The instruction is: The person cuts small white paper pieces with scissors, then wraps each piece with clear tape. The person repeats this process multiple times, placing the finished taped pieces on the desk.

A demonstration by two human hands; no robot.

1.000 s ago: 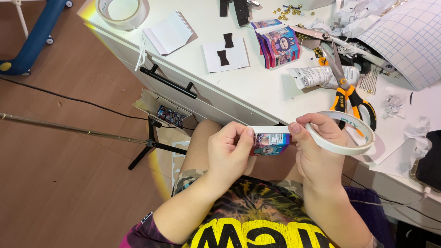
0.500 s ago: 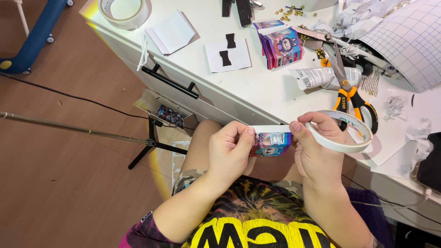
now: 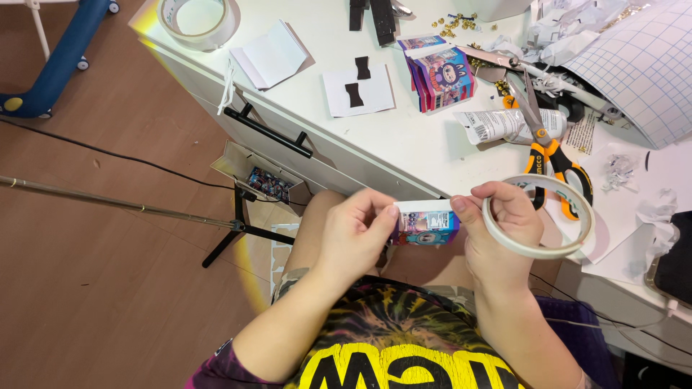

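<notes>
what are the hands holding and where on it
Both hands pinch a small colourful box by its ends: left hand at the left end, right hand at the right. The right hand also carries a tape roll, looped around its fingers.

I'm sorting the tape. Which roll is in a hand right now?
The thin white roll looped around the right hand; the wider clear roll lies on the desk corner.

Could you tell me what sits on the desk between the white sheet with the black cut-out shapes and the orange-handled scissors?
In the head view, a colourful small box and a white tube lie between the sheet and scissors.
</notes>
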